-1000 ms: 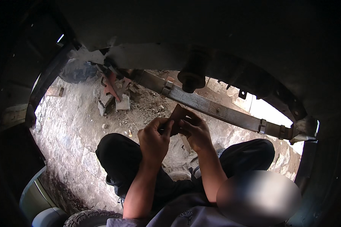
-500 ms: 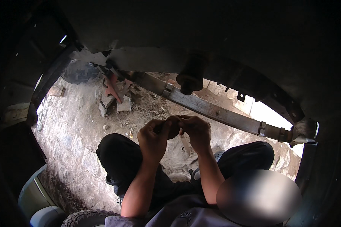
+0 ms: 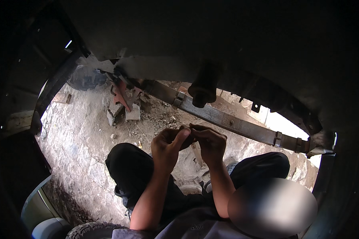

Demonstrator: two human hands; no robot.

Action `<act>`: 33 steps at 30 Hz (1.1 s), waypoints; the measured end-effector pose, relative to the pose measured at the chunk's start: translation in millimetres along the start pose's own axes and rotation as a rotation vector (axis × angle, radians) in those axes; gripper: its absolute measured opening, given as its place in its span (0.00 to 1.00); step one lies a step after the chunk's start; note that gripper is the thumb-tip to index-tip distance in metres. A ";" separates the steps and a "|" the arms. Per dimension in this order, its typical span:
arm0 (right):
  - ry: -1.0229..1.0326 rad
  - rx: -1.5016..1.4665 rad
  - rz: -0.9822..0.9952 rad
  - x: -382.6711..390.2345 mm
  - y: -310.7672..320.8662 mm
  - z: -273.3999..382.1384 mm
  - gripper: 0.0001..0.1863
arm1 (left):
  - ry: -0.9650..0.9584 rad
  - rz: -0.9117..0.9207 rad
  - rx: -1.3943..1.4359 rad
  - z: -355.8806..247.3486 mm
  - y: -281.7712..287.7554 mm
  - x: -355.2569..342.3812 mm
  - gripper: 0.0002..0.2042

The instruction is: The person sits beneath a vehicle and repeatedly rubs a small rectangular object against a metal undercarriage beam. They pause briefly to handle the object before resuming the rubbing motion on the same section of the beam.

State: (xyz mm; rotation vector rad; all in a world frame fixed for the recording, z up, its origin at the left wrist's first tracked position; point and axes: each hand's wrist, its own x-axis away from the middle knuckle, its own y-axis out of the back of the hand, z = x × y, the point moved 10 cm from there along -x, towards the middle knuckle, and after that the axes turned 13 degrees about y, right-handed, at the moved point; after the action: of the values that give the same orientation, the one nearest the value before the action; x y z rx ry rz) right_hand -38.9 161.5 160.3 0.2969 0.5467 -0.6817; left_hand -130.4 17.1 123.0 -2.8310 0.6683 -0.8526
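My left hand (image 3: 166, 148) and my right hand (image 3: 211, 144) meet in front of my knees, fingers bent and thumbs drawn in. Both are closed at the fingertips. A small dark piece seems to be pinched between them, but shadow and the fingers hide what it is. Beyond the hands runs a long grey leaf spring (image 3: 217, 116), bound with metal clamps. Above it a dark, round, stepped stop (image 3: 203, 95) hangs from the vehicle's underside. Neither hand touches the spring.
A red metal stand (image 3: 121, 95) and a grey block (image 3: 133, 113) are at the far left on rough, rubble-strewn ground (image 3: 77, 147). Dark bodywork arches overhead. A tyre (image 3: 93, 230) shows at the lower left.
The view has shifted a little, so the whole scene sits slightly lower and to the right. My hands stay together, their fingers slightly rearranged.
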 end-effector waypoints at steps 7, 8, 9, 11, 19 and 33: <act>0.038 0.006 0.082 -7.1 5.1 4.7 0.09 | 0.022 0.022 -0.008 2.8 -5.6 -0.8 0.16; 0.013 -0.024 0.085 -3.4 7.0 -2.2 0.10 | 0.002 0.026 -0.017 1.8 -6.8 -0.7 0.16; -0.012 -0.054 0.088 0.6 7.8 -9.2 0.12 | -0.018 0.029 -0.027 0.2 -8.2 -0.3 0.17; -0.187 -0.431 -0.036 13.3 4.8 -31.7 0.20 | -0.080 0.061 -0.016 -5.4 -13.4 1.9 0.16; -0.305 -0.798 -0.181 23.0 -18.3 -40.9 0.41 | -0.341 0.097 -0.096 -9.4 -29.8 -5.3 0.10; -0.278 -0.588 -0.242 28.4 4.4 -35.6 0.27 | -0.208 0.263 0.123 16.7 -53.8 -2.4 0.12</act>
State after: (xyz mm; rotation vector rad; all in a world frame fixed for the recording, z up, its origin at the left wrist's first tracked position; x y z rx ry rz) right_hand -31.1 165.5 115.4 -0.4155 0.4955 -0.7477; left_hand -102.6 66.1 120.0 -2.5977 0.8968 -0.5291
